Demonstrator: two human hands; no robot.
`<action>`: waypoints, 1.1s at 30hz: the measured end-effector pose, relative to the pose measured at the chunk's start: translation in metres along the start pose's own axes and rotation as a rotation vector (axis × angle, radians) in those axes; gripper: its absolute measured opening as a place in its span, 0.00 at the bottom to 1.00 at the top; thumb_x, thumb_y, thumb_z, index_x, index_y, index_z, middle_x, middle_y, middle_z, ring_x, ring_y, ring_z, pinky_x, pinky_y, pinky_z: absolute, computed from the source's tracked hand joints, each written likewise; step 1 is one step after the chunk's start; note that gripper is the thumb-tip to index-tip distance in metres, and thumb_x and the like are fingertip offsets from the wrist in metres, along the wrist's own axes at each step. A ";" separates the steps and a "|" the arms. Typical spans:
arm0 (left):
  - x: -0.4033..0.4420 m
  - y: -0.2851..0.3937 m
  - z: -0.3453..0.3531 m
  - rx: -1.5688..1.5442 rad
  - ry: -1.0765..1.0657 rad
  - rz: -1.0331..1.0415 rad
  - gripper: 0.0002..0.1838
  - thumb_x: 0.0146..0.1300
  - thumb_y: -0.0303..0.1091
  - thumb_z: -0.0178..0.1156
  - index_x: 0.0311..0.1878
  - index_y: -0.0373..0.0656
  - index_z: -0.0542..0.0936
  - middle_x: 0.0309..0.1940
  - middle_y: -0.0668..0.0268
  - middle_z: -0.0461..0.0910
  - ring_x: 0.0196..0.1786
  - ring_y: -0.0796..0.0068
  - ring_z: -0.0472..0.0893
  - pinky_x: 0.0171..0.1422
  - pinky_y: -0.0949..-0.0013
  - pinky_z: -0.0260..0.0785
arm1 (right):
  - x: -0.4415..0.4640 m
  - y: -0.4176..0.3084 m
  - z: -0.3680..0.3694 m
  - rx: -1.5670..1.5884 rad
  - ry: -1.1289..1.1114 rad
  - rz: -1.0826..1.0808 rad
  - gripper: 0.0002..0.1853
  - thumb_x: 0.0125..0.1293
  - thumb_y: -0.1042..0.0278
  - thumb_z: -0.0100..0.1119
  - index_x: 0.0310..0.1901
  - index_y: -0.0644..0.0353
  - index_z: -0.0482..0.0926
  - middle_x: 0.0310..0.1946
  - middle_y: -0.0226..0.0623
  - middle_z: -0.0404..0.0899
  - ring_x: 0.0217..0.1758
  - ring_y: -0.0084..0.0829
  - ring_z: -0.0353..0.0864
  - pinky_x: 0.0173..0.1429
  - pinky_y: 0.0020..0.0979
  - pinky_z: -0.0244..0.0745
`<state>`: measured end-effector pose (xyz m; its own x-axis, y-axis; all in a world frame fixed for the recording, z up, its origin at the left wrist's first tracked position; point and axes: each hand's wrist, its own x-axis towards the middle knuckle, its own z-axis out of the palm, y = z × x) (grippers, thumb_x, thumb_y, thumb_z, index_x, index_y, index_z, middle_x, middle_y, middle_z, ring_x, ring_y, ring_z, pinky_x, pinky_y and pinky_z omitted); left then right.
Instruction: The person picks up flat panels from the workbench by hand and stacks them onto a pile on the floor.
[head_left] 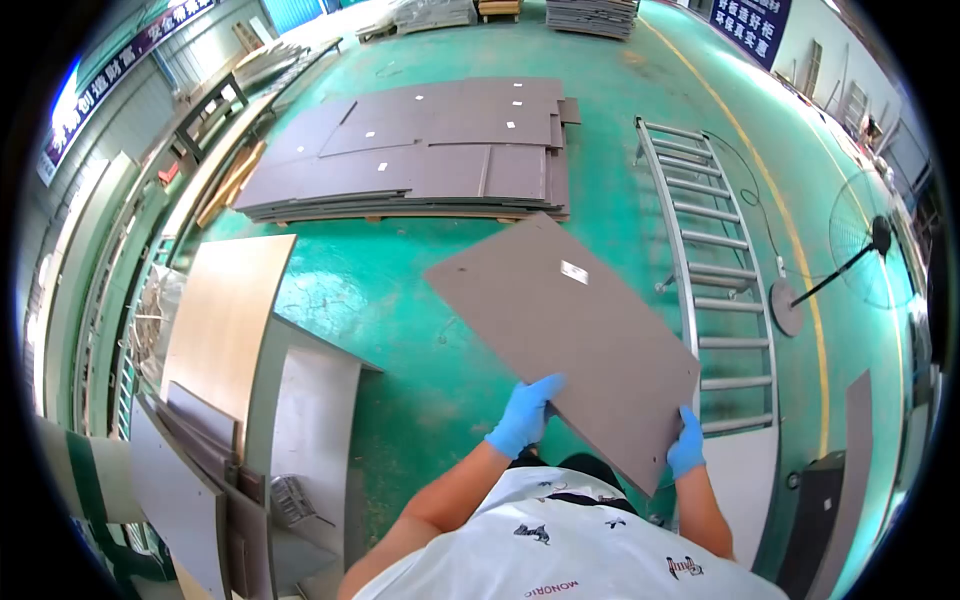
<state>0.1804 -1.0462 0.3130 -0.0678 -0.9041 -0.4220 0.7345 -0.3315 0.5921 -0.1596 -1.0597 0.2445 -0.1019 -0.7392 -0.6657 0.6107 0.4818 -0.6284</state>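
A flat grey-brown panel [570, 340] with a small white label [574, 272] is held up in front of my body, turned at an angle. My left hand [528, 412], in a blue glove, grips its near left edge. On the right edge, my right hand [687, 443], gloved the same way, closes round the panel near its corner. Some fingers of both hands are hidden by the board. Beyond it lies a wide low stack of similar grey-brown panels [450, 165], several bearing white labels.
A metal ladder-like roller frame [715, 270] runs along the right, with a standing fan [787, 307] beside it. At the left lean a pale wood board [225, 320] and several grey panels [185, 490]. Green floor [410, 420] shows between. More stacked boards [590, 18] stand far back.
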 end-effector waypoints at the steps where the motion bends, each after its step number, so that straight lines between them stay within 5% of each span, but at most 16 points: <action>1: 0.033 0.010 0.019 -0.050 -0.043 -0.091 0.25 0.63 0.35 0.62 0.63 0.41 0.73 0.56 0.61 0.79 0.59 0.63 0.78 0.63 0.59 0.70 | 0.007 -0.021 0.000 -0.006 0.006 -0.027 0.29 0.69 0.55 0.56 0.67 0.60 0.68 0.65 0.41 0.72 0.67 0.40 0.71 0.72 0.43 0.64; 6: 0.131 0.010 0.061 -0.056 -0.075 -0.235 0.26 0.62 0.35 0.63 0.63 0.41 0.73 0.55 0.61 0.79 0.59 0.65 0.78 0.63 0.58 0.71 | 0.035 -0.053 -0.008 -0.008 0.107 -0.091 0.31 0.69 0.55 0.56 0.69 0.62 0.65 0.66 0.43 0.71 0.67 0.43 0.72 0.71 0.44 0.65; 11: 0.240 0.039 0.085 -0.070 -0.205 -0.305 0.26 0.62 0.32 0.62 0.64 0.38 0.72 0.58 0.59 0.77 0.60 0.64 0.78 0.66 0.57 0.71 | 0.110 -0.099 0.022 0.036 -0.084 -0.097 0.34 0.66 0.54 0.59 0.69 0.64 0.65 0.64 0.47 0.71 0.65 0.46 0.73 0.68 0.45 0.70; 14: 0.316 0.061 0.087 -0.102 -0.080 -0.407 0.28 0.62 0.34 0.63 0.65 0.37 0.70 0.60 0.57 0.76 0.60 0.62 0.78 0.66 0.56 0.70 | 0.177 -0.145 0.058 -0.010 -0.047 -0.026 0.35 0.65 0.54 0.61 0.68 0.64 0.65 0.63 0.48 0.72 0.64 0.45 0.74 0.67 0.45 0.71; 23: 0.483 0.107 0.040 -0.368 0.009 -0.391 0.34 0.58 0.40 0.67 0.68 0.47 0.68 0.64 0.61 0.74 0.66 0.59 0.73 0.70 0.48 0.64 | 0.357 -0.267 0.256 -0.194 -0.269 0.123 0.31 0.64 0.61 0.62 0.66 0.64 0.67 0.59 0.45 0.76 0.59 0.42 0.79 0.64 0.45 0.75; 33: 0.731 0.168 -0.087 -0.629 0.374 -0.347 0.29 0.66 0.40 0.63 0.68 0.48 0.67 0.65 0.63 0.73 0.69 0.57 0.70 0.73 0.46 0.59 | 0.601 -0.259 0.508 -0.464 -0.328 0.241 0.29 0.62 0.71 0.63 0.65 0.64 0.69 0.59 0.42 0.77 0.60 0.41 0.79 0.66 0.44 0.74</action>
<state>0.3131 -1.7390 0.0446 -0.2128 -0.5907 -0.7784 0.9629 -0.2621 -0.0644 0.0201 -1.8672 0.2113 0.2886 -0.6549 -0.6984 0.1740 0.7532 -0.6344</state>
